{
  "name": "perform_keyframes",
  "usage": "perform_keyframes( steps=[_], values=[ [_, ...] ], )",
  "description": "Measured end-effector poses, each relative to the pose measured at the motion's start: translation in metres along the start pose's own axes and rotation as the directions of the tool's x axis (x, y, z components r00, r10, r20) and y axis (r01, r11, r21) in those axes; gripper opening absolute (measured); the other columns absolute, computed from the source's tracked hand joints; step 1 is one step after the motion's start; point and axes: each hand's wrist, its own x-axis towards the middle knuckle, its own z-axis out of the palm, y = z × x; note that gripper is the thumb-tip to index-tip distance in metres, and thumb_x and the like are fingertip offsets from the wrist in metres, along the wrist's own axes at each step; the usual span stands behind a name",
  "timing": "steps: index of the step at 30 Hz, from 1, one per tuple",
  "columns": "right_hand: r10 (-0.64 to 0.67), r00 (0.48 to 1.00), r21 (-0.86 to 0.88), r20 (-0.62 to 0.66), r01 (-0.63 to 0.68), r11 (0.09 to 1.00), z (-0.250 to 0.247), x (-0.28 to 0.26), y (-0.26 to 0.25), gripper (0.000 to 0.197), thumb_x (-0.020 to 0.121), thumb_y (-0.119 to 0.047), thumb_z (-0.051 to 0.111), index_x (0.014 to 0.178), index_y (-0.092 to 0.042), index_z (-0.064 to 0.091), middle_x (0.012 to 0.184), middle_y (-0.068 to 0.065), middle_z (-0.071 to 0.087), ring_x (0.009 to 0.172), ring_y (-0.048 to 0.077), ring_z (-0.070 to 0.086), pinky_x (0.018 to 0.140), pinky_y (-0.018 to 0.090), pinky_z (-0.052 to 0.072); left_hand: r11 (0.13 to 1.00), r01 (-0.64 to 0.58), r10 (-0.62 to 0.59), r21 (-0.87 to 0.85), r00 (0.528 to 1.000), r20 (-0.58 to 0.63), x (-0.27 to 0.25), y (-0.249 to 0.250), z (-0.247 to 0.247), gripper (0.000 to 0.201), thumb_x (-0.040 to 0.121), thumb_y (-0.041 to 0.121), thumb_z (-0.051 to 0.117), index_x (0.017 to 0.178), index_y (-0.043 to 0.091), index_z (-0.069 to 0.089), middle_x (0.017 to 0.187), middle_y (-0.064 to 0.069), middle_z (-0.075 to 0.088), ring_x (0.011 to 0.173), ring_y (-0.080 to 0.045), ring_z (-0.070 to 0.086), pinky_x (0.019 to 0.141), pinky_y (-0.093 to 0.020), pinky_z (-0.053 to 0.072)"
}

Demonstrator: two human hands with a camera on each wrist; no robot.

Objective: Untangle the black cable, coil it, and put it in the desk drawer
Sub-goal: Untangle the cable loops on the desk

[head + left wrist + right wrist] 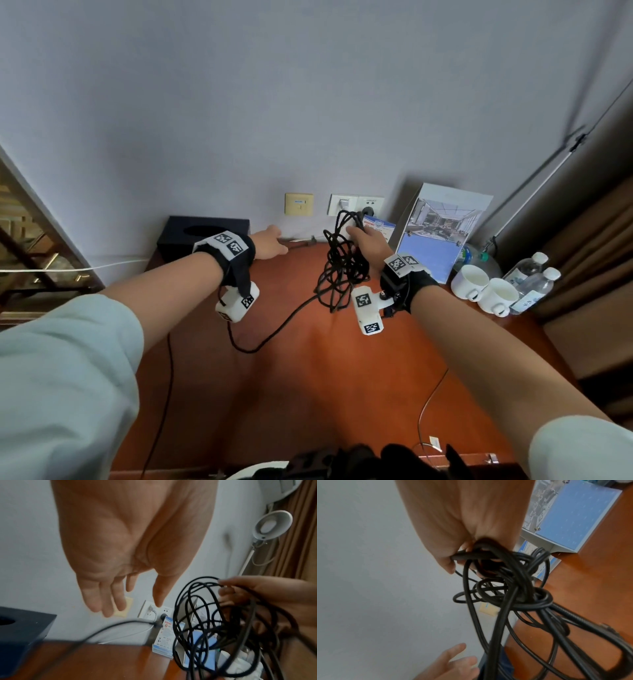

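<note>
A tangled black cable (342,263) hangs in a loose bundle above the reddish-brown desk (308,377), held up by my right hand (366,240) whose fingers curl round several strands (481,557). One strand trails down from the bundle onto the desk and runs left (270,339). In the left wrist view the loops (205,622) hang to the right of my left hand (123,595). That left hand (270,243) is held out near the wall with straight, spread fingers and holds nothing. No drawer shows in any view.
A black tissue box (202,236) sits at the back left against the wall. Wall sockets (356,205), a leaflet stand (442,233), two white cups (483,287) and water bottles (534,277) crowd the back right. A lamp pole (534,192) and curtain stand at right.
</note>
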Motion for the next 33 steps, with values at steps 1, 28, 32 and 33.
perform_keyframes(
  steps=[1,28,32,33],
  values=[
    [0.034,0.999,0.051,-0.004,-0.033,0.998,0.0,0.0,-0.003,0.028,0.092,-0.028,0.055,0.069,-0.013,0.05,0.059,0.005,0.049,0.053,0.02,0.053,0.062,0.032,0.048,0.998,0.025,-0.025,0.05,1.0,0.0,0.002,0.0,0.003,0.068,0.093,0.028,0.058,0.147,0.008,0.022,0.137,-0.014,0.045,0.124,-0.029,0.047,0.106,-0.036,0.037],
    [0.016,0.982,0.008,0.187,-0.018,1.0,-0.013,-0.011,-0.034,0.025,0.096,-0.027,0.055,0.099,-0.003,0.064,0.095,0.013,0.065,0.087,0.023,0.062,0.082,0.033,0.051,0.848,-0.53,0.526,-0.001,0.842,-0.121,-0.032,0.064,0.026,0.026,0.102,0.029,0.038,0.093,0.009,0.05,0.085,-0.013,0.059,0.077,-0.025,0.052,0.067,-0.032,0.037],
    [-0.292,0.954,-0.322,0.069,0.299,0.899,-0.014,-0.013,-0.029,0.029,0.088,-0.031,0.067,0.105,-0.007,0.063,0.096,0.005,0.065,0.088,0.015,0.061,0.082,0.027,0.048,0.883,-0.436,0.404,-0.172,0.894,-0.195,-0.022,0.06,0.027,0.03,0.102,0.032,0.037,0.103,0.01,0.057,0.095,-0.005,0.064,0.081,-0.019,0.056,0.071,-0.031,0.041],
    [-0.34,0.935,-0.318,0.104,0.355,0.879,-0.011,-0.017,-0.029,0.022,0.086,-0.027,0.069,0.098,-0.009,0.064,0.09,0.002,0.066,0.082,0.014,0.06,0.078,0.026,0.049,0.877,-0.409,0.364,-0.25,0.908,-0.209,-0.021,0.059,0.028,0.027,0.102,0.032,0.038,0.101,0.014,0.057,0.09,-0.001,0.062,0.075,-0.015,0.054,0.065,-0.029,0.04]
  ],
)
